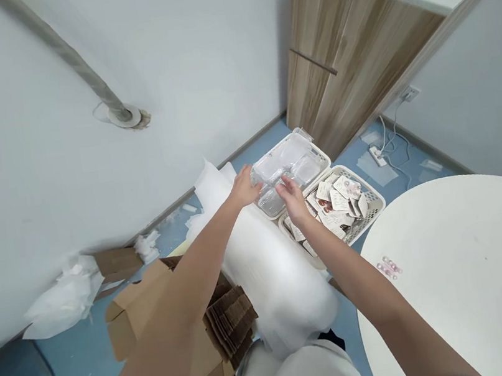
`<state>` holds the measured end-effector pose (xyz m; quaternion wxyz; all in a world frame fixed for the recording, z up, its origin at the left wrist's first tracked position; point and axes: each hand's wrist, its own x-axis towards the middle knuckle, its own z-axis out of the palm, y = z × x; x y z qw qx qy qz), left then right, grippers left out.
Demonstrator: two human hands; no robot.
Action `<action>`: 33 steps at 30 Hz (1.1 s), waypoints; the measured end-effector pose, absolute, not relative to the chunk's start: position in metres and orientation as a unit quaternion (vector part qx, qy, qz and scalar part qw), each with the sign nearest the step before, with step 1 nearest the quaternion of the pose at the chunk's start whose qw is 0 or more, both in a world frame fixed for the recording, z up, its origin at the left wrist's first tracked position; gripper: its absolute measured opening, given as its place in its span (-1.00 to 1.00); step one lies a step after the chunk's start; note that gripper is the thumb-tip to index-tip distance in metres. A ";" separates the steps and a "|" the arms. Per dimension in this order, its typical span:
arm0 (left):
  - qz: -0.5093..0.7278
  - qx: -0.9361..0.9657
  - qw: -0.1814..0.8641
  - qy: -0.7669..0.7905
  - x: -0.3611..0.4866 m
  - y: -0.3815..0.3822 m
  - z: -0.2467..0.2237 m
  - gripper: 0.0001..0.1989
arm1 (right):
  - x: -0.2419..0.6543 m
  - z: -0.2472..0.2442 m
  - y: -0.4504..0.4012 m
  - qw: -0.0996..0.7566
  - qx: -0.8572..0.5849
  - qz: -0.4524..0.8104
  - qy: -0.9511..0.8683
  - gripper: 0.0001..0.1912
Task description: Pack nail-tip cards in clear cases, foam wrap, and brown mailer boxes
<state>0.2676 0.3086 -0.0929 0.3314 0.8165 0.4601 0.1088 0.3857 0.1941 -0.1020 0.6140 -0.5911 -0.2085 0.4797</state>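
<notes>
My left hand (245, 187) is at the left end of a white basket (326, 161) filled with clear plastic packs (283, 167). Its fingers are loosely bent and apart, with nothing visible between them. Over the near side of the same basket, my right hand (293, 199) is open, thumb and fingers apart, close to the packs. I cannot tell whether either hand touches them. Just nearer stands a second white basket (378, 203), holding many small printed cards (338, 201), partly behind my right forearm.
A big roll of white wrap (277, 272) lies before me. To its left, an open cardboard box (138, 302) holds brown folded cardboard pieces (230, 320). A round white table (472, 280) bears a small pink pack (389, 268). Behind the baskets is a wooden cabinet (352, 41).
</notes>
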 end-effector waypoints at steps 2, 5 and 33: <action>0.116 0.801 0.346 0.475 0.277 0.320 -0.101 -0.39 | 0.383 -0.110 0.204 0.625 -0.568 0.502 -0.186 -0.28; 0.111 0.789 0.371 0.477 0.285 0.326 -0.110 -0.43 | 0.382 -0.120 0.207 0.616 -0.563 0.512 -0.203 -0.27; 0.255 0.533 0.682 0.430 0.212 0.120 -0.031 -0.56 | 0.325 -0.047 0.002 0.664 -0.630 0.365 -0.172 -0.56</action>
